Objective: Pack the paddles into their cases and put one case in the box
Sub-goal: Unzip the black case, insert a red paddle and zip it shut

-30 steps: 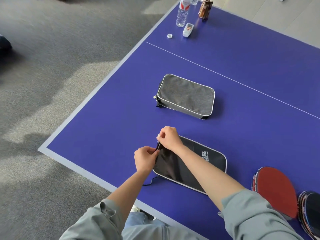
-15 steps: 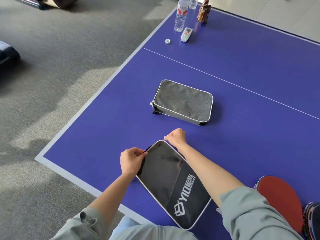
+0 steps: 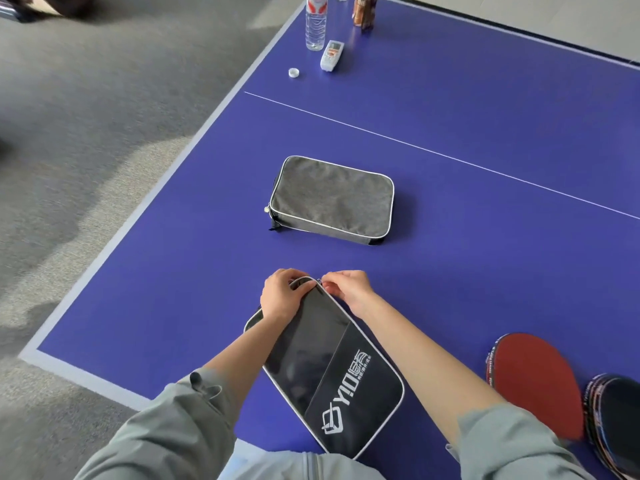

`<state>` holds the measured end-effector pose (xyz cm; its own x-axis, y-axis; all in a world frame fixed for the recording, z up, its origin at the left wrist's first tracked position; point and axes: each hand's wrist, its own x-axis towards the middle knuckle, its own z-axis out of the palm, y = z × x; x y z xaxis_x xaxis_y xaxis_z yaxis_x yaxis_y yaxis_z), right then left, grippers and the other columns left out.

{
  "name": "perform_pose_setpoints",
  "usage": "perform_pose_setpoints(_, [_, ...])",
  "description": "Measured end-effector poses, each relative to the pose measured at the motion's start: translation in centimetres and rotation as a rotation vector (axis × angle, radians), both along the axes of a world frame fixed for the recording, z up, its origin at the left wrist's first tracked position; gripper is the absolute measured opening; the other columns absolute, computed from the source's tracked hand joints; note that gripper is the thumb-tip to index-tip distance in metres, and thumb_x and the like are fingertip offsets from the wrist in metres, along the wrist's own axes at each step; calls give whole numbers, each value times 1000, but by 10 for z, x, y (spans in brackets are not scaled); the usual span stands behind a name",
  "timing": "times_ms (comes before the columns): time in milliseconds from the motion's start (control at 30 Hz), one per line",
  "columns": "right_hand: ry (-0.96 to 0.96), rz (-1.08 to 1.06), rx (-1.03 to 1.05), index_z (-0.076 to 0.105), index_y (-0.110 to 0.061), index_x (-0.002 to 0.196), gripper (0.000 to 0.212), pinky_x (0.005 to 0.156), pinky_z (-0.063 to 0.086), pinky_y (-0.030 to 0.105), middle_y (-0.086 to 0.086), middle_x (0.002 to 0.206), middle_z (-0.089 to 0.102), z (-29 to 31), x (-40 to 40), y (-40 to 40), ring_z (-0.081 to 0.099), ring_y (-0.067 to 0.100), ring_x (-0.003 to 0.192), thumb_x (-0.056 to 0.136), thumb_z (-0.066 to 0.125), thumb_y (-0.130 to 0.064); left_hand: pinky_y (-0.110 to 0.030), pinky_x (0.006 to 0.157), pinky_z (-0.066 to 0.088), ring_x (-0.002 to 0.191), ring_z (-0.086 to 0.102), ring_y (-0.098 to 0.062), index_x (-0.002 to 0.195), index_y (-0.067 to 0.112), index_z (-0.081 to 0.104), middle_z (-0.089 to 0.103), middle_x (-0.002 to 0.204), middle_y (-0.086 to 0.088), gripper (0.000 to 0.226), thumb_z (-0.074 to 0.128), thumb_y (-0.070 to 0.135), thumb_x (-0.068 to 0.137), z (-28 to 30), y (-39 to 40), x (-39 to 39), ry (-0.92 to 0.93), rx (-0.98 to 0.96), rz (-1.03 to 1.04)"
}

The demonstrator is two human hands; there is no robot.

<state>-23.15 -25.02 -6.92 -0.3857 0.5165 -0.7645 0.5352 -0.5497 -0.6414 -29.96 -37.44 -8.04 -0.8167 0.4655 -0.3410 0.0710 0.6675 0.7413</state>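
Observation:
A flat black paddle case with white lettering lies on the blue table right in front of me, its far corner pointing away. My left hand grips that far corner. My right hand pinches the zipper pull at the same corner, close beside the left. A grey case lies flat and apart, farther back. At the right, a red-faced paddle lies on the table with a black-faced paddle next to it at the frame edge. No box is in view.
At the far corner stand a water bottle and a brown object, with a white remote-like device and a bottle cap beside them. The table's left edge drops to grey carpet.
The black case has been turned so its long side points away from me. Both hands have moved to its far corner and come together there.

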Motion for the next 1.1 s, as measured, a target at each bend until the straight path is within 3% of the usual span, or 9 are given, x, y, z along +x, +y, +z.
perform_pose_setpoints(267, [-8,-55,-131,65,15,96,20,61,57,19,15,74,64,5,32,15,62,18,62,76,65,12,-33,78,46,96,59,-16,85,26,71,65,102,8,14,68,38,82,-7,-1,-6,46,5,58])
perform_pose_setpoints(500, [-121,-29,35,67,7,74,2,54,45,19,12,68,63,11,103,28,55,14,57,75,66,8,-38,82,49,102,58,-23,87,23,71,64,105,2,15,70,36,81,-9,-2,-21,48,43,119])
perform_pose_setpoints(567, [-96,-62,27,66,4,70,7,54,43,20,11,66,62,9,116,25,53,14,57,76,64,7,-40,88,43,110,48,-27,96,20,70,61,110,-4,20,68,36,83,-6,-2,-16,135,-26,41])
perform_pose_setpoints(700, [-30,-61,68,68,-1,74,9,61,45,20,9,66,62,4,120,12,52,13,58,80,62,3,-45,98,36,118,41,-31,117,23,62,55,122,-6,38,67,37,81,1,1,19,562,-61,-337])
perform_pose_setpoints(767, [-24,-33,110,71,-4,76,10,67,47,24,9,67,63,3,118,8,54,14,59,79,63,1,-49,108,31,125,42,-31,121,29,59,55,128,-3,42,50,49,85,-3,4,44,656,-79,-655])
perform_pose_setpoints(833, [-35,0,176,73,-9,73,13,73,51,29,11,71,67,2,120,6,59,16,64,78,66,0,-49,114,17,134,37,-31,131,33,51,51,136,-2,53,32,56,87,-9,6,65,618,-146,-850])
perform_pose_setpoints(900, [-76,66,275,73,-14,69,12,74,54,29,11,72,70,4,124,6,61,15,64,77,70,-6,-51,115,11,138,33,-31,136,34,43,48,139,-3,54,26,55,89,-17,6,77,590,-235,-885])
perform_pose_setpoints(1000, [-124,149,355,74,-8,74,2,67,50,25,9,65,66,6,133,7,56,11,55,75,72,-9,-51,114,5,137,34,-31,135,37,40,49,136,-4,52,22,54,89,-22,6,80,614,-309,-864])
perform_pose_setpoints(1100, [-161,184,395,74,-6,75,4,67,48,25,10,65,66,8,142,8,54,9,52,76,70,-7,-49,116,-8,145,10,-27,138,38,38,29,149,-6,46,26,51,95,-21,8,79,575,-332,-826])
